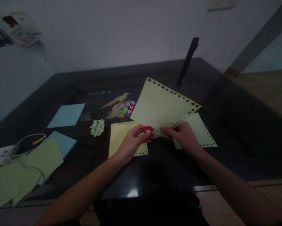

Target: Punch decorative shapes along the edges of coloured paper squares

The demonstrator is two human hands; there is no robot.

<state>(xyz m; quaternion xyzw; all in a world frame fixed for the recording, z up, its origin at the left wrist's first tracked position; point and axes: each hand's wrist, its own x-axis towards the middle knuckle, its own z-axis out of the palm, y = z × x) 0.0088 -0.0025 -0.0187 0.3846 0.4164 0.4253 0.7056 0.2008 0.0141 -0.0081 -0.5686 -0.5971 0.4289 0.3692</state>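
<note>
My left hand pinches a small red craft punch with the thumb pressed on it. The punch sits at the near corner of a pale yellow-green paper sheet. My right hand grips the sheet's lower edge, holding it tilted above the table. Small heart, star and other shaped holes run along two of its edges. Below lie a yellow sheet on the left and a pale green sheet on the right, both with punched borders. Several purple, green and red punches are partly hidden behind the held sheet.
A pile of paper cut-outs lies left of the yellow sheet. Farther left are a blue sheet, stacked green sheets, a white cable and a power strip. A dark upright post stands at the back.
</note>
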